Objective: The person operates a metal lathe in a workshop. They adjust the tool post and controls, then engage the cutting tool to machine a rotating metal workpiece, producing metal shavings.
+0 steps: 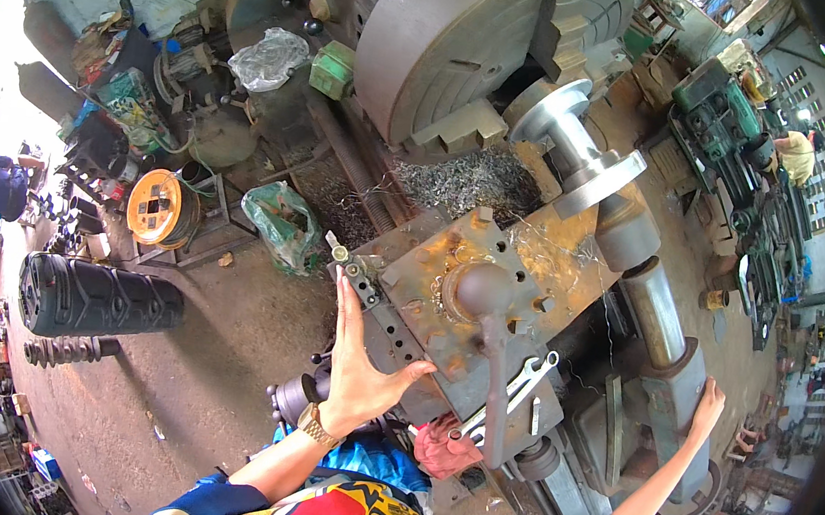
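Note:
My left hand [365, 378], with a gold watch [317, 426] at its wrist, is open beside the lathe's tool post [448, 302]. Its fingers point up along a dark bar with holes [381, 315], and the thumb spreads toward the block's near corner. My right hand [708, 409] is closed at the edge of the grey tailstock [675, 391], its fingers partly hidden. A ball-ended lever [491, 366] tops the tool post. Beside it lie combination wrenches [525, 380]. A shiny flanged metal workpiece [579, 154] sits between the big chuck [454, 51] and the tailstock.
Metal chips [471, 183] pile below the chuck. A red rag [446, 447] hangs at the carriage's near side. To the left are a black ribbed drum [101, 300], an orange reel [158, 208] and a green plastic bag [280, 227]. Green machinery [715, 103] stands at the far right.

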A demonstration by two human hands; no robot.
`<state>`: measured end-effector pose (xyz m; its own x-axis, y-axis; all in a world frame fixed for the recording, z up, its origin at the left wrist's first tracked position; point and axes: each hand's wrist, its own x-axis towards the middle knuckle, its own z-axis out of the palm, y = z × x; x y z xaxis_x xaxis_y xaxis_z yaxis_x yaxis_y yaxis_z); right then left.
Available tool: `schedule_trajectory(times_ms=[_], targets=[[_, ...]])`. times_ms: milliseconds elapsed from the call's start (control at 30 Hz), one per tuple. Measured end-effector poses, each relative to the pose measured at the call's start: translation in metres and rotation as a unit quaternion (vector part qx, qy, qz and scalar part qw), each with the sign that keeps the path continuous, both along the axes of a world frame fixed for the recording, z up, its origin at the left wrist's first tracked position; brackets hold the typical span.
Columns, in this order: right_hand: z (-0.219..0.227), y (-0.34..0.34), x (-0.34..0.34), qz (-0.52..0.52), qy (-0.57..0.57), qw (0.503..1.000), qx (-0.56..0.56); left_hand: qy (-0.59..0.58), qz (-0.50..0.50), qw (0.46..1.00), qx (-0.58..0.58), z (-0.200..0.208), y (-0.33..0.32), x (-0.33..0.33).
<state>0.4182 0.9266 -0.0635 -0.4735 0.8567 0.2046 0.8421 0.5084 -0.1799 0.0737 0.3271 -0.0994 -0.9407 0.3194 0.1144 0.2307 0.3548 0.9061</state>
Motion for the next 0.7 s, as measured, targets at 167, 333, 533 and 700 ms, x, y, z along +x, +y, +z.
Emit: schedule_trajectory(times_ms=[167, 333, 533, 700], targets=[[-0.005, 0.003, 0.006, -0.026, -0.008, 0.999, -0.021, 0.012, 0.011, 1.0, -0.006, -0.005, -0.006, 0.0], [-0.008, 0.004, 0.006, -0.025, -0.031, 0.999, 0.004, 0.068, -0.005, 0.996, -0.049, 0.005, -0.013, -0.021], [-0.004, -0.007, -0.002, -0.023, 0.036, 0.999, -0.012, 0.026, -0.212, 0.977, 0.024, 0.002, -0.024, -0.121], [-0.002, -0.021, -0.008, 0.035, -0.051, 0.993, 0.098, -0.043, -0.341, 0.936, 0.076, -0.003, -0.006, -0.174]])
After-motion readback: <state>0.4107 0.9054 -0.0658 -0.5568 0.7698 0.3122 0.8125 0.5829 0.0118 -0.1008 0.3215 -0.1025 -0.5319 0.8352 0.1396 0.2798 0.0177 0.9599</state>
